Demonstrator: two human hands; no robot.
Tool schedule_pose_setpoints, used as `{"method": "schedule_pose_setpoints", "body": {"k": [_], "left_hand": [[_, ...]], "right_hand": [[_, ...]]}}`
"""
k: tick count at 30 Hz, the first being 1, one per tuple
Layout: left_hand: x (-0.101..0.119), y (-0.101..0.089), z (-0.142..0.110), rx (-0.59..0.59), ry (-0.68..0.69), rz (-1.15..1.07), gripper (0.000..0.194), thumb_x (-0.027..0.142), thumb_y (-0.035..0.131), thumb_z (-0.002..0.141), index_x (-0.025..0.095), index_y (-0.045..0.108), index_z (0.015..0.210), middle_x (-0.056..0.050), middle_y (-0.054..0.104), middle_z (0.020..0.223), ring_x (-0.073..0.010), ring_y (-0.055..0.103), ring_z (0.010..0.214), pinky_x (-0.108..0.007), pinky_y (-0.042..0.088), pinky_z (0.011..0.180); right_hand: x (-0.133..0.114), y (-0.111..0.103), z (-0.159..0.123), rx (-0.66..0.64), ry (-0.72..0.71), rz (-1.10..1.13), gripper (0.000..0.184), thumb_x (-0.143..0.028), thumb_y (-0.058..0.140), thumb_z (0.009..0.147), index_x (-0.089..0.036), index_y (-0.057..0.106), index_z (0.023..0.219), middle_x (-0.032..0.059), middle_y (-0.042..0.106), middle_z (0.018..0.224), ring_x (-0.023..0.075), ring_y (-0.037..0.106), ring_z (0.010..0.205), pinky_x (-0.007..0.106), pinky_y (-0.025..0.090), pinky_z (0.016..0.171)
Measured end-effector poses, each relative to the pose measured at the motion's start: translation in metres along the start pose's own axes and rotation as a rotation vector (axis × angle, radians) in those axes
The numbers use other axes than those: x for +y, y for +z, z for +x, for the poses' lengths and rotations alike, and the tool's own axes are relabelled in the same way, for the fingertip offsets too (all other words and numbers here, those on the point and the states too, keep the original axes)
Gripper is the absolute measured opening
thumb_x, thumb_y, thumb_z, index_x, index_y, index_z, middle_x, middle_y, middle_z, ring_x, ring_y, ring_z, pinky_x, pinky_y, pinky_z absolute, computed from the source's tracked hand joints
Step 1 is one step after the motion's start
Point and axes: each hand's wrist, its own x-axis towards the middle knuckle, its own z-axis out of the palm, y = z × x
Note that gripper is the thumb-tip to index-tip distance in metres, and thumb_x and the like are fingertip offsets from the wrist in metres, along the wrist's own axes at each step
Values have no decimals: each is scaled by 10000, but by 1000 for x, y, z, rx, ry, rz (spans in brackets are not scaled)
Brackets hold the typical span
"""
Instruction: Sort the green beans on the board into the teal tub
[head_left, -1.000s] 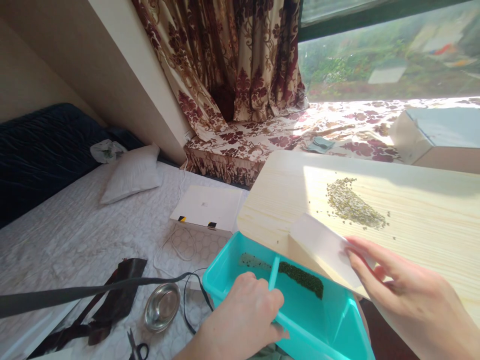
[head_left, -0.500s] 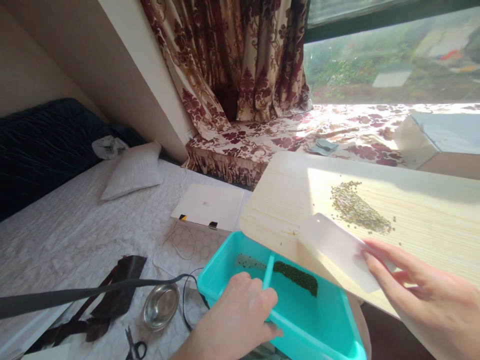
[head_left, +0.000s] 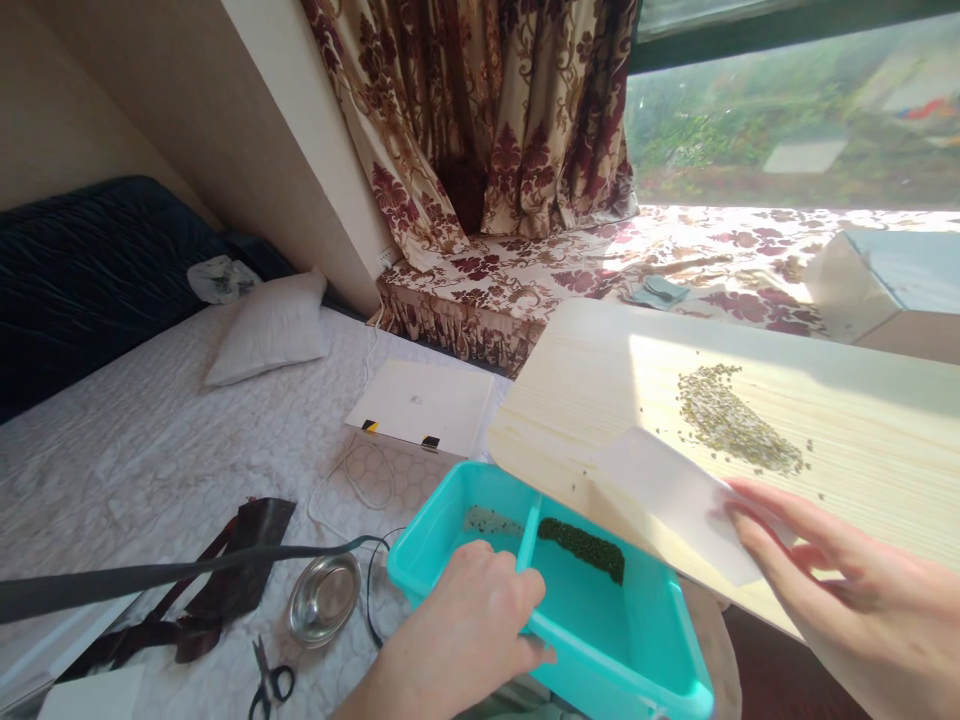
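Observation:
My left hand (head_left: 472,630) is closed on the near rim of a turquoise divided box (head_left: 637,655), by its divider. Dark green grains (head_left: 581,548) lie along the far wall of the right compartment; pale grains with dark specks (head_left: 491,521) are in the left one. Between the thumb and fingers of my right hand (head_left: 832,570) is a thin white plastic card (head_left: 667,495). It is tilted over the near edge of the wooden board (head_left: 555,390), above the box's far side. A heap of mixed small grains (head_left: 735,420) lies on the board beyond the card.
Left of the box, a metal bowl (head_left: 325,600), scissors (head_left: 268,685) and a dark strap (head_left: 187,575) rest on the bed (head_left: 187,450). A white flat box (head_left: 420,400) lies behind them. A white box (head_left: 900,280) stands on the window seat (head_left: 517,290).
The view has shifted slightly, and the turquoise box sits a little further left with my left hand on it. My right hand still holds the card at the board's edge.

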Motion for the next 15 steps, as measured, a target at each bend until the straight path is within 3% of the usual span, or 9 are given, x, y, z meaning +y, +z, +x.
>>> {"method": "schedule_pose_setpoints", "body": {"k": [8,15], "left_hand": [[-5,2,0,-1,-7,-2,327,502,767,825,198,656,871,-42,658,862,-283,615,891,-351,469,777],[-8,-6,-5,-1,-42,-23,316,490,762,837,195,667,898,-50,664,892,-283,619,919,-356,461,807]], "right_hand": [[-3,4,2,1,9,24,325,-483,538,818,-260,769,863,-31,726,598,151,599,364,268,494,351],[11,12,7,-153,-44,77,340,-473,574,866,-294,751,1095,-13,792,881,139,670,507,246,565,504]]}}
